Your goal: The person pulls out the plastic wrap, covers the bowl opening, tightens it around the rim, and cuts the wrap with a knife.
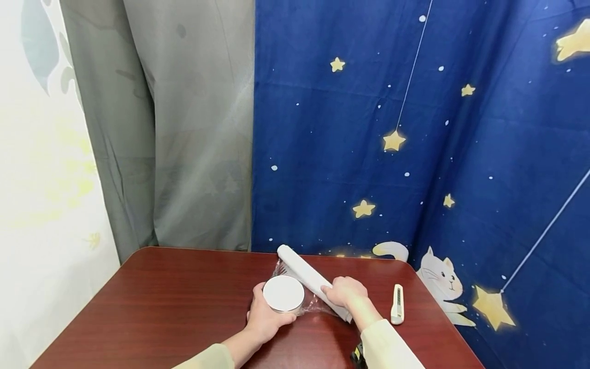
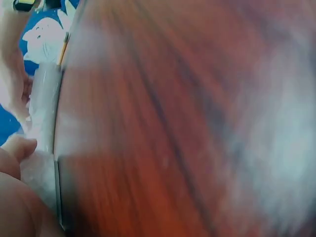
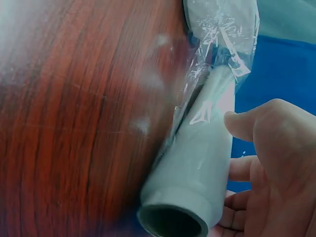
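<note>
A roll of clear plastic wrap (image 1: 309, 277) lies slantwise over the table in the head view. My right hand (image 1: 345, 293) grips its near end, with the hollow core (image 3: 173, 221) facing the right wrist camera. Beside the roll, my left hand (image 1: 267, 315) holds a round white-topped object (image 1: 283, 293) by its side, fingers on the left and thumb at the near edge. Loose film (image 3: 217, 44) stretches between roll and round object, and in the right wrist view it covers the object. Much of the object's side is hidden by film and hand.
A white utility knife (image 1: 397, 305) rests on the table to the right of my right hand. The reddish-brown table (image 1: 175, 307) ends at a rounded back edge. Grey and star-patterned blue curtains (image 1: 341, 128) hang behind it.
</note>
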`<state>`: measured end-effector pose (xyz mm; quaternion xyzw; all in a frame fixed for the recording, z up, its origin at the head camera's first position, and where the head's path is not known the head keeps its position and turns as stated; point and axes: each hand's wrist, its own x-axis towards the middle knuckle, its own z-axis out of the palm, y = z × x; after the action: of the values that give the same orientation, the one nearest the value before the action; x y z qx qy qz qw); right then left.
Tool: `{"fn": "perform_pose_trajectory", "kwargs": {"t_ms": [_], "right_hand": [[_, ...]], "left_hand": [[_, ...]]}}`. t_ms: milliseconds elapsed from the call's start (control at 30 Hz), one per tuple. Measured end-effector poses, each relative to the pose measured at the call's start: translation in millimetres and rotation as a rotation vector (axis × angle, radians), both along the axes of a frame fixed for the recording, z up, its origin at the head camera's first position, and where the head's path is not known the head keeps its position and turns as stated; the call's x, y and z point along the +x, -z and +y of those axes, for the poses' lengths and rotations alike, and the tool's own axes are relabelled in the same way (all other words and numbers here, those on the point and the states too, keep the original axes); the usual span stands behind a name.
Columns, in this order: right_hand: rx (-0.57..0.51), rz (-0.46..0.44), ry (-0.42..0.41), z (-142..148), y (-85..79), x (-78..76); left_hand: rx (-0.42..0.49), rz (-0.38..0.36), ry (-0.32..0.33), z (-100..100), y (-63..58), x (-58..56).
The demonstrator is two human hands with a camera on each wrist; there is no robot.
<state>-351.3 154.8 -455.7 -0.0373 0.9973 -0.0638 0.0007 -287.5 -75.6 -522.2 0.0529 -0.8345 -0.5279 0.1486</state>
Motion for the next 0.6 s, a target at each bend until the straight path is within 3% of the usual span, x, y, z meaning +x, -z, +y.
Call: {"fn": "perform_pose_trajectory", "kwargs": {"t_ms": [300,600], "right_hand": [[-0.001,-0.045,0.027,-3,-5.5,13.3],[-0.090,-0.109,0.051,-6,-7.4,23.5]], "left_hand": [[0.057,0.012,0.264,-29,-2.8,-15.0],[0.013,-0.035,0.420,-50,-4.4,-34.9]]}}
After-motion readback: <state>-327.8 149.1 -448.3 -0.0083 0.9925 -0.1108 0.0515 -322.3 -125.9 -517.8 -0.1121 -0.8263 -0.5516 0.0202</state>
